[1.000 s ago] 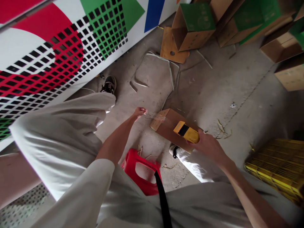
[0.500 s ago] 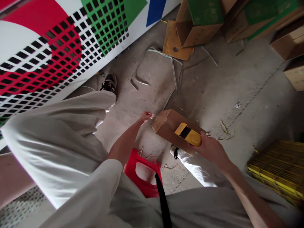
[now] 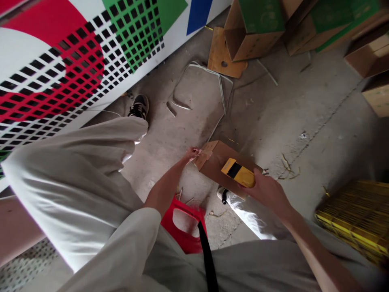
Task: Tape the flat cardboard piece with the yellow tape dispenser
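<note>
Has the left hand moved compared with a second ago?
Yes. The left hand has come in toward the taped end of the cardboard box, farther from the shoe, closing the earlier gap.

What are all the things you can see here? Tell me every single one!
cardboard: one, brown, between the hands
tool: one, yellow and black, on the cardboard
stool: one, red, bottom middle
boxes: several, brown and green, top right
straps: few, white, on the floor
crate: one, yellow, lower right
panel: one, white, red, green, blue, upper left
shoe: one, dark, by the panel
left hand: touching the cardboard's taped end
right hand: gripping the tool
</note>
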A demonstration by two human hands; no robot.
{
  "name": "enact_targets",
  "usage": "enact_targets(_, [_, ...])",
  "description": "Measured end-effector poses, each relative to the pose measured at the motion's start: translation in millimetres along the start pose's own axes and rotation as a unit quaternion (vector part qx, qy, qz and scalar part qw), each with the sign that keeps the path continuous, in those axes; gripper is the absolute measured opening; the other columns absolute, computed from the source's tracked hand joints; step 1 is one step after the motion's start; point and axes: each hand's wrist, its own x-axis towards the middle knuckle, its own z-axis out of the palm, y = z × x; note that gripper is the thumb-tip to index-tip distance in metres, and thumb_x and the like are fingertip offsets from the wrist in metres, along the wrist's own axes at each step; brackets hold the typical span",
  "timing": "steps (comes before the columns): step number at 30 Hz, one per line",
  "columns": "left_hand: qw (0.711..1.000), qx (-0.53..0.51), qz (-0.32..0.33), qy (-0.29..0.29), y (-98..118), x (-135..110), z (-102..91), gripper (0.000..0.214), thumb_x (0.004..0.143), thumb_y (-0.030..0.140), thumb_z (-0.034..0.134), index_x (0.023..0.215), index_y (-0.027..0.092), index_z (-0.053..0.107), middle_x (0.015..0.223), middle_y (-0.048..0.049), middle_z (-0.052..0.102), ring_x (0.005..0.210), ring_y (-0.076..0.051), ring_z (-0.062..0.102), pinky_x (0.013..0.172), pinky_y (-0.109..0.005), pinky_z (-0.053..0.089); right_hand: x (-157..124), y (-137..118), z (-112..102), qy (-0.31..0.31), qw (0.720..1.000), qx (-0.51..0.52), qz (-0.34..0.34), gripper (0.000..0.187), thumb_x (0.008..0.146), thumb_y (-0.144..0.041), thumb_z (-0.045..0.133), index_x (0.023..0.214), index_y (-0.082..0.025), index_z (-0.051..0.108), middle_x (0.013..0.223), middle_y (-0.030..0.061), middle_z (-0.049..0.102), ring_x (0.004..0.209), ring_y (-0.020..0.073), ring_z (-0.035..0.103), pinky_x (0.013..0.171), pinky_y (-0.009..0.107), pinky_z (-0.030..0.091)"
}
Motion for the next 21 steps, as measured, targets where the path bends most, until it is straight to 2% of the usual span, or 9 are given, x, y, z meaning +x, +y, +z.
enact_targets(5, [0.999, 0.04, -0.016, 0.019, -1.8, 1.3, 0.5, 0.028, 0.102, 0.042, 0.067, 0.1, 0.015, 0.069, 0.094, -0.0034, 0.069, 0.08, -0.015, 0.065, 0.077, -0.033, 0.058, -2.1, -4.1, -5.2, -0.005, 1.0, 0.007, -0.002, 0.055, 0.091, -0.07, 0.064, 0.112, -0.02, 0.056, 0.091, 0.0174, 0.075, 0.09, 0.0394, 0.075, 0.065, 0.036, 0.04])
enact_targets(11, [0.997, 0.07, -0.017, 0.021, -1.9, 3.9, 3.5, 0.036, 0.103, 0.045, 0.064, 0.085, 0.014, 0.066, 0.078, -0.0002, 0.063, 0.074, -0.015, 0.062, 0.076, -0.032, 0.055, -1.7, -6.1, -9.1, -0.005, 1.0, 0.014, 0.002, 0.051, 0.091, -0.066, 0.067, 0.112, -0.02, 0.057, 0.091, 0.017, 0.076, 0.09, 0.0388, 0.075, 0.065, 0.036, 0.041])
enact_targets(16, [0.995, 0.092, -0.021, 0.017, -4.4, 3.9, 1.7, 0.027, 0.102, 0.042, 0.067, 0.094, 0.016, 0.068, 0.089, -0.0023, 0.068, 0.078, -0.014, 0.063, 0.076, -0.032, 0.057, 1.0, -3.8, -5.8, 0.001, 1.0, 0.005, -0.004, 0.047, 0.091, -0.064, 0.068, 0.11, -0.021, 0.058, 0.09, 0.0169, 0.076, 0.089, 0.0394, 0.075, 0.066, 0.037, 0.043])
enact_targets(21, [0.994, 0.097, -0.036, 0.026, -3.7, 6.7, 3.9, 0.03, 0.101, 0.044, 0.067, 0.104, 0.014, 0.069, 0.099, -0.0038, 0.069, 0.084, -0.017, 0.066, 0.077, -0.033, 0.058, 3.1, -1.2, -0.9, 0.008, 1.0, -0.005, -0.01, 0.045, 0.094, -0.063, 0.066, 0.108, -0.022, 0.057, 0.088, 0.0161, 0.076, 0.089, 0.0397, 0.075, 0.066, 0.038, 0.044])
